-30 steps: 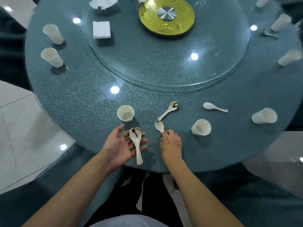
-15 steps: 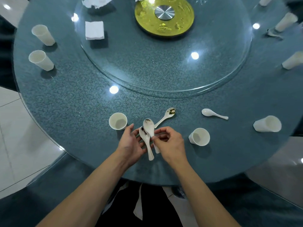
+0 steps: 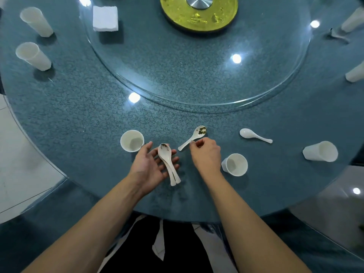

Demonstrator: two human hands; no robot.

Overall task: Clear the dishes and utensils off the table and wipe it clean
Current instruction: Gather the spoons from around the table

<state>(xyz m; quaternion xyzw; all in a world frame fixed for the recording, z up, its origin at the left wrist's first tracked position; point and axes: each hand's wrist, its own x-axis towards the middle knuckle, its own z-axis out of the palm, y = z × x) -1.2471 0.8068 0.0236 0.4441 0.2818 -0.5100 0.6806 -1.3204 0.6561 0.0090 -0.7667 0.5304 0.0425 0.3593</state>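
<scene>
Far-left cups: standing as a pair near the table's left rim, one behind the other, both upright and leaning outward in the wide-angle view.
Napkin block: lying white and square on the glass turntable's left part.
Table: showing a blue-green patterned top under glass, with round light reflections.
Near-left cup: standing upright, mouth open to the camera, just beside the left hand's thumb.
Left hand: lying palm up over the table's near edge, fingers straight and spread, carrying the stacked spoons.
Stacked spoons: resting as two nested white spoons across the left palm, bowls pointing away, handles sticking out past the heel of the hand; dark residue showing in the top bowl.
Dirty spoon: lying on the table, greenish residue in its bowl, handle slanting toward the near left.
Right hand: reaching palm down, fingertips curling at the dirty spoon's handle; touching or just short of it, cannot tell.
Turntable: sitting as clear glass at the table's middle, with a gold hub at the top.
Middle cup: standing just right of the right wrist.
Clean spoon: lying alone, bowl to the left.
Tipped cup: lying on its side, mouth to the right.
Far-right cups: partly cut off by the frame's right edge.
</scene>
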